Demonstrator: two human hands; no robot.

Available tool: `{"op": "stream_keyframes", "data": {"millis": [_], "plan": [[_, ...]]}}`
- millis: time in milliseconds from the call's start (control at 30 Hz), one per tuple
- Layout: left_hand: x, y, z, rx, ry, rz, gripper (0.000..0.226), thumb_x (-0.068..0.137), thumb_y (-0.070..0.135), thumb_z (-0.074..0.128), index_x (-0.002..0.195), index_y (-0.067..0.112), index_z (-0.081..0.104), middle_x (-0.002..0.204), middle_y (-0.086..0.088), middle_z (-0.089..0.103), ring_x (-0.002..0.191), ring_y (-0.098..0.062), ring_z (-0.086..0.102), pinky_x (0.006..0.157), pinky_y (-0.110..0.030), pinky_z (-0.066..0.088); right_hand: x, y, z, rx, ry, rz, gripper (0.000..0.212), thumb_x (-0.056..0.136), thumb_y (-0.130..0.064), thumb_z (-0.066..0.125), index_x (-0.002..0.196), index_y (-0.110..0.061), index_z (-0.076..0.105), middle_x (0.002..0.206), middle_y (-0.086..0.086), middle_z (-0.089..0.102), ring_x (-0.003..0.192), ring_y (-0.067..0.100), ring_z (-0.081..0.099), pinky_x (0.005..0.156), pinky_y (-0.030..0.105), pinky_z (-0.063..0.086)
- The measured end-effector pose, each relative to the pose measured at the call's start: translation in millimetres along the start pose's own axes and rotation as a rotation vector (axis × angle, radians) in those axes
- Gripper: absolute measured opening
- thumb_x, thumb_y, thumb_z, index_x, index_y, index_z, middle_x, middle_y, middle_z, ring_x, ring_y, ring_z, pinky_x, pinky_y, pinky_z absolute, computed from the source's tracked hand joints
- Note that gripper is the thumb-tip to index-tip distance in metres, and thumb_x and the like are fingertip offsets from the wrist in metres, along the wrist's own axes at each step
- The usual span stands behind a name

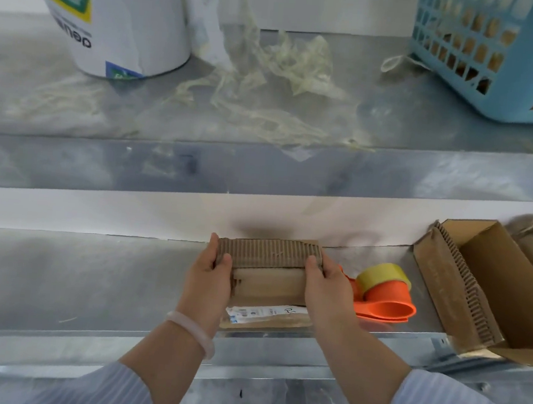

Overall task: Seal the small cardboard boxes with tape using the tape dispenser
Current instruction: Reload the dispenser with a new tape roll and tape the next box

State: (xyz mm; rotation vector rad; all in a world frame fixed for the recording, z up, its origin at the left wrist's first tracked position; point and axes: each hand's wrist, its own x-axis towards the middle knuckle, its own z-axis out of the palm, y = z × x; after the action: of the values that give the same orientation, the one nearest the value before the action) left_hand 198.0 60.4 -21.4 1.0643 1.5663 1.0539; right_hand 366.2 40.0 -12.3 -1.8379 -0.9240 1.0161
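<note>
A small brown cardboard box [267, 285] rests on the lower metal shelf, with a white label on its near side. My left hand [210, 277] grips its left end and my right hand [325, 287] grips its right end. Both thumbs press on a corrugated flap [270, 253] folded over the top. Just right of the box lies an orange tape dispenser [385, 304] carrying a roll of yellowish tape [381, 274]. Neither hand touches the dispenser.
Open cardboard boxes [483, 285] with corrugated flaps stand at the right of the lower shelf. The upper shelf [261, 169] holds a white paper ring [113, 21], crumpled used tape strips [269, 83] and a blue plastic basket [497, 54].
</note>
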Motion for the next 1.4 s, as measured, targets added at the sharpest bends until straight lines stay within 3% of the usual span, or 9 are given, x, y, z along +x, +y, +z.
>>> {"op": "stream_keyframes", "data": {"millis": [133, 200, 300, 433, 567, 700, 900, 1133, 1400], "plan": [[-9, 4, -7, 0.148, -0.096, 0.158, 0.045, 0.106, 0.022, 0.035, 0.149, 0.032, 0.027, 0.099, 0.018, 0.054, 0.077, 0.015, 0.054, 0.066, -0.001, 0.042, 0, 1, -9, -0.1, -0.123, -0.093, 0.054, 0.104, -0.04, 0.034, 0.155, -0.028, 0.021, 0.156, -0.004, 0.032, 0.141, 0.018, 0.033, 0.109, 0.02, 0.022], [-13, 8, -16, 0.393, -0.114, 0.453, 0.05, 0.105, 0.039, 0.033, 0.152, 0.03, 0.019, 0.146, 0.009, 0.043, 0.123, 0.023, 0.035, 0.1, -0.001, 0.03, -7, 4, -15, -0.355, -0.091, -0.328, 0.059, 0.102, -0.044, 0.036, 0.155, -0.03, 0.014, 0.161, -0.009, 0.019, 0.147, 0.011, 0.02, 0.116, 0.022, 0.015], [-2, -8, -28, 0.831, -0.242, 0.942, 0.052, 0.104, 0.047, 0.028, 0.146, 0.021, 0.042, 0.153, 0.006, 0.04, 0.145, -0.01, 0.03, 0.119, -0.033, 0.02, -10, 16, -18, -0.672, -0.067, -0.875, 0.053, 0.099, -0.046, 0.04, 0.147, -0.022, 0.043, 0.153, -0.007, 0.039, 0.143, 0.01, 0.031, 0.118, 0.039, 0.028], [8, -15, -34, 1.083, -0.344, 1.11, 0.051, 0.105, 0.048, 0.024, 0.137, 0.024, 0.056, 0.142, 0.009, 0.054, 0.135, -0.012, 0.046, 0.115, -0.04, 0.027, 2, 25, -24, -0.876, -0.201, -1.055, 0.047, 0.095, -0.046, 0.046, 0.133, -0.021, 0.061, 0.136, -0.006, 0.059, 0.132, 0.013, 0.049, 0.11, 0.042, 0.036], [15, -12, -41, 1.041, -0.364, 1.052, 0.055, 0.101, 0.056, 0.03, 0.13, 0.022, 0.063, 0.136, 0.006, 0.059, 0.129, -0.01, 0.051, 0.116, -0.031, 0.026, 11, 18, -30, -0.915, -0.21, -1.024, 0.053, 0.09, -0.052, 0.048, 0.124, -0.016, 0.068, 0.129, -0.002, 0.065, 0.124, 0.013, 0.057, 0.104, 0.039, 0.046], [11, -17, -42, 1.061, -0.341, 1.035, 0.059, 0.101, 0.056, 0.031, 0.126, 0.015, 0.065, 0.133, 0.001, 0.061, 0.128, -0.014, 0.053, 0.115, -0.033, 0.029, 2, 24, -24, -0.876, -0.137, -0.984, 0.054, 0.088, -0.051, 0.049, 0.121, -0.012, 0.069, 0.127, 0.002, 0.066, 0.125, 0.015, 0.053, 0.113, 0.03, 0.03], [-1, -24, -43, 0.99, -0.276, 0.851, 0.068, 0.102, 0.058, 0.023, 0.142, 0.009, 0.047, 0.154, -0.006, 0.037, 0.146, -0.014, 0.024, 0.119, -0.025, 0.015, -10, 26, -20, -0.857, -0.083, -0.784, 0.078, 0.096, -0.065, 0.026, 0.131, -0.004, 0.059, 0.14, 0.01, 0.055, 0.132, 0.023, 0.048, 0.115, 0.028, 0.026], [-21, -28, -26, 0.503, -0.263, 0.471, 0.075, 0.098, 0.049, 0.043, 0.147, 0.032, -0.011, 0.16, 0.015, -0.02, 0.146, 0.004, -0.012, 0.122, -0.025, 0.012, -24, 28, -10, -0.605, -0.153, -0.506, 0.079, 0.095, -0.058, 0.039, 0.154, -0.032, -0.006, 0.157, -0.022, -0.022, 0.142, -0.007, -0.017, 0.111, 0.013, -0.007], [-22, -32, -34, 0.335, -0.133, 0.336, 0.07, 0.092, 0.045, 0.058, 0.152, 0.03, 0.026, 0.152, 0.015, 0.028, 0.136, -0.001, 0.032, 0.114, -0.034, 0.035, -7, 12, -5, -0.099, -0.068, -0.257, 0.05, 0.091, -0.029, 0.066, 0.136, -0.037, 0.046, 0.133, -0.011, 0.051, 0.12, 0.008, 0.049, 0.099, 0.022, 0.042]]}}
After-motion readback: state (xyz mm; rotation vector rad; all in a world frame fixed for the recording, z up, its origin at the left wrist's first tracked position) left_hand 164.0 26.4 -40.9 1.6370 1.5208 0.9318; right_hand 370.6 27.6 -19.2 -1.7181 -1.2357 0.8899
